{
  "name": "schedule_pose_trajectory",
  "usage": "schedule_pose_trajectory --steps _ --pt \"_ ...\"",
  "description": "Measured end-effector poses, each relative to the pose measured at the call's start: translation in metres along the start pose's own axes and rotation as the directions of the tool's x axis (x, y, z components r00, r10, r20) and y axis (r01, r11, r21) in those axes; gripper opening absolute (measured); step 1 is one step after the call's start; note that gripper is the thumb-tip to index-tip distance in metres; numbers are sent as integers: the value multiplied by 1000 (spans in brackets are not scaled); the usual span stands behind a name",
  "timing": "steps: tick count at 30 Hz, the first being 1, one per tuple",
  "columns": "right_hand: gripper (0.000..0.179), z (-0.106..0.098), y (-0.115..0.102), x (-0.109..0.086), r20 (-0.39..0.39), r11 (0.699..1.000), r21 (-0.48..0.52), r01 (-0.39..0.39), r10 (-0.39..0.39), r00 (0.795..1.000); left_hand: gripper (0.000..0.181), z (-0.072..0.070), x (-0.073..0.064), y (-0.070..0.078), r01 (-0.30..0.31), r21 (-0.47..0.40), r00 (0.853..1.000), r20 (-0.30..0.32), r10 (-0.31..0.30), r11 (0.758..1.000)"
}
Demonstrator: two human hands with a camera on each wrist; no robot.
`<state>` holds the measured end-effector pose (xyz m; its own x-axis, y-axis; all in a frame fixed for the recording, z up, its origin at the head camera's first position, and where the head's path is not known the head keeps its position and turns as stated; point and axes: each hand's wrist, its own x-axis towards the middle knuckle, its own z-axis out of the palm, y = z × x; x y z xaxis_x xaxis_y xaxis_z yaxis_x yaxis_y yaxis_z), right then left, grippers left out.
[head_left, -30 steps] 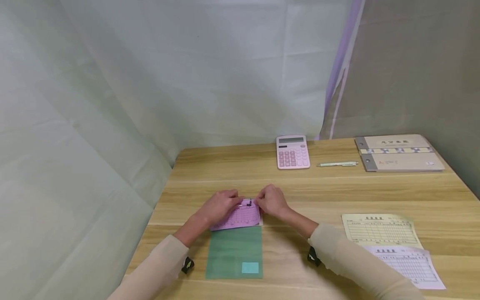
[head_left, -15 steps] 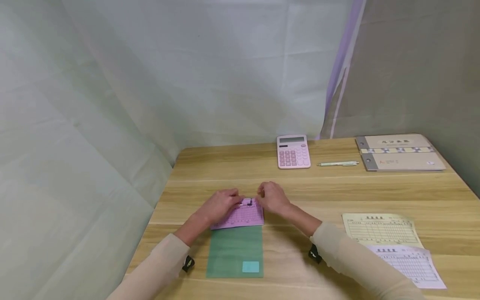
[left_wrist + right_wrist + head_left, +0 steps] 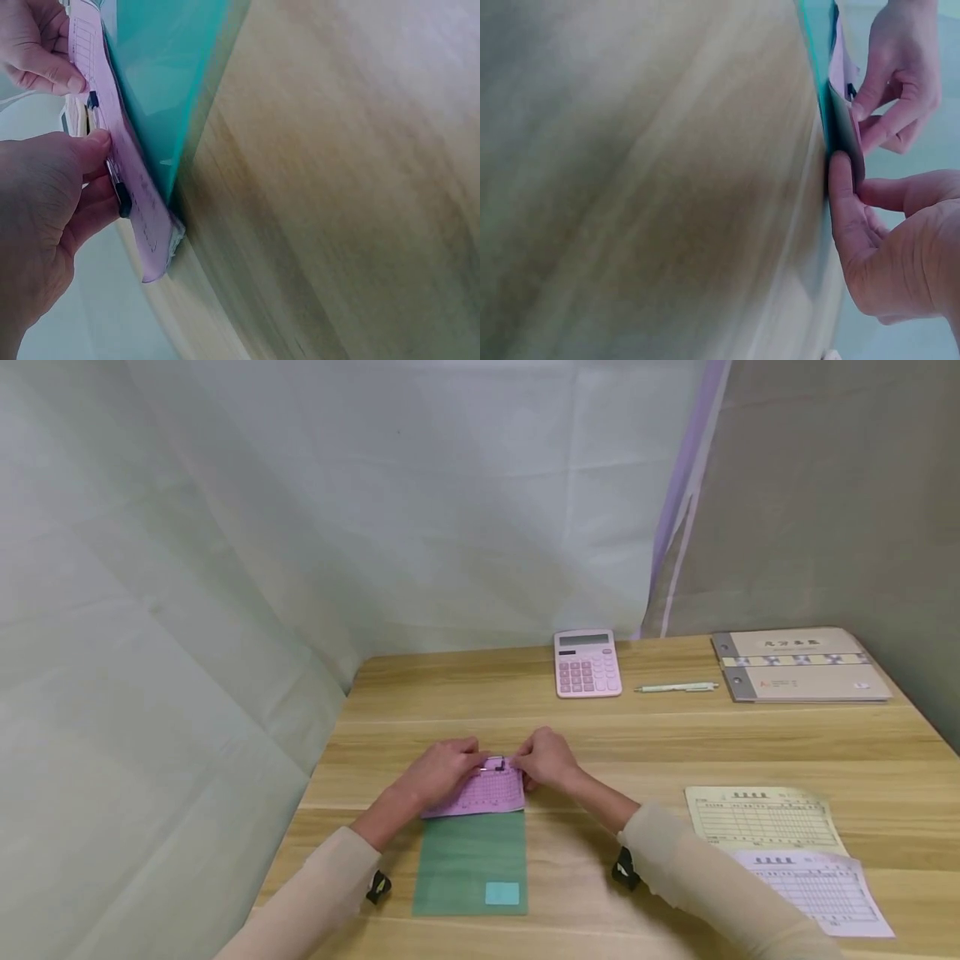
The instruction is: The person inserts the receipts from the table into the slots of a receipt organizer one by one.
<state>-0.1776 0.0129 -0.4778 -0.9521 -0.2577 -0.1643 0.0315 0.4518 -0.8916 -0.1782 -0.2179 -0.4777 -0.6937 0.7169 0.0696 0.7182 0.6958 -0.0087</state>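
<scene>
A green translucent clip folder [image 3: 468, 868] lies on the table, a pale blue label [image 3: 502, 893] near its front edge. Printed pink forms [image 3: 483, 795] cover its far end, their right edge slightly lifted. At the top of the forms is a metal clip [image 3: 493, 768] with black ends. My left hand [image 3: 442, 770] pinches this clip, thumb on its bar in the left wrist view, and hides the forms' left part. My right hand [image 3: 547, 760] holds the forms' right edge near the top corner; the right wrist view shows thumb and finger pinching it.
A pink calculator [image 3: 587, 664] stands at the back, with a light green pen [image 3: 677, 687] and a beige binder [image 3: 802, 667] to its right. A yellow form [image 3: 761, 818] and a white-lilac form [image 3: 813, 893] lie at the right, partly under the right sleeve.
My right hand rose slightly off the pink forms' edge and came back down to it. Their right edge lay flat half a second ago and is now slightly bent. The left hand stays in place.
</scene>
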Motion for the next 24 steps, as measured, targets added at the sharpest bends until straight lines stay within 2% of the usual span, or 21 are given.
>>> schedule_pose_trajectory --steps 6,11,18,24 --pt "10 3 1 -2 1 993 107 -50 50 999 30 0 0 1 11 4 1000 11 -11 1000" --pt "9 5 2 -3 -8 985 153 -81 83 996 29 1 -1 1 12 9 1000 10 -13 1000" --pt "10 6 3 -5 -26 984 152 -89 94 995 29 1 -1 1 15 0 1000 10 -15 1000" --pt "10 4 3 -3 -10 989 121 -89 91 996 30 0 -2 0 21 -24 1000 -5 -21 999"
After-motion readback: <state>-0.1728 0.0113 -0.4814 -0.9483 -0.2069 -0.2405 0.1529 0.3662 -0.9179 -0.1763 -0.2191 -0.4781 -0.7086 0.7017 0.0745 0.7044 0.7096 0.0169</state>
